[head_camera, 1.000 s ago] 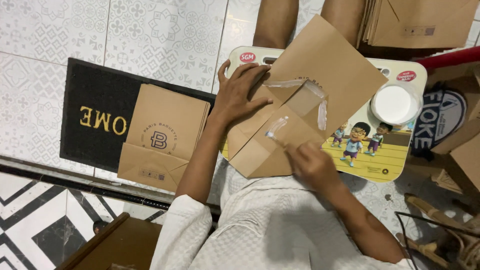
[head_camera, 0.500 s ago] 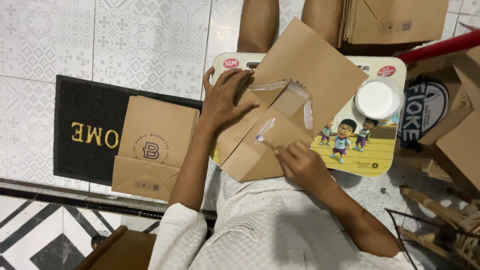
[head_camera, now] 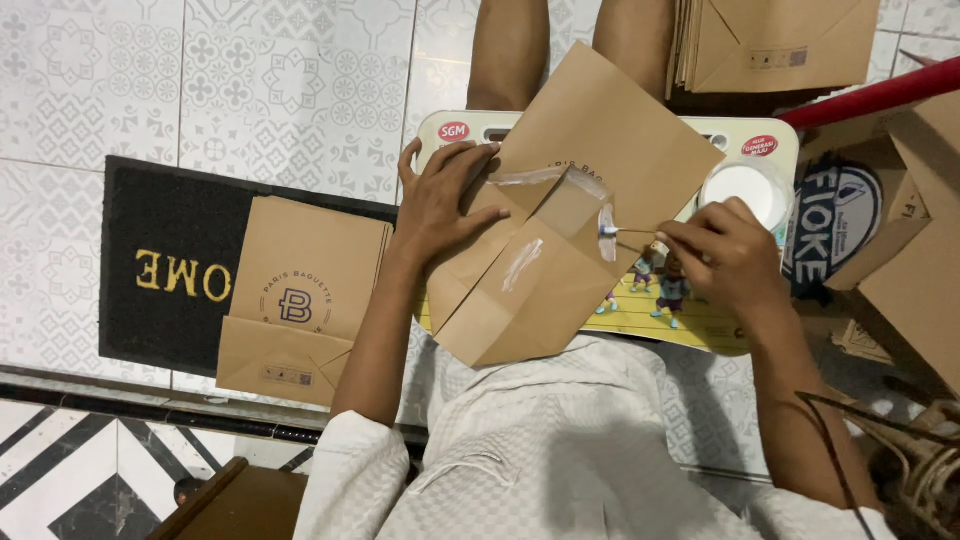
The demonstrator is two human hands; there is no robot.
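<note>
A brown paper bag (head_camera: 600, 160) lies flat on a small lap table (head_camera: 700, 325) with cartoon figures, its bottom flaps folded open and streaked with white glue. My left hand (head_camera: 445, 200) presses flat on the bag's left flap. My right hand (head_camera: 725, 255) pinches a thin glue stick or brush (head_camera: 625, 232) whose tip touches the right flap edge. A round white glue tub (head_camera: 745, 190) stands on the table just above my right hand.
A finished stack of brown bags (head_camera: 300, 300) lies on a black doormat (head_camera: 150, 270) at left. More flat bags (head_camera: 780, 45) are stacked at top right. Cardboard boxes (head_camera: 900, 230) crowd the right side. My legs extend forward under the table.
My right hand moved from the lower flap up and to the right, bringing the glue applicator to the right flap near the tub. My left hand stayed pressing the bag.
</note>
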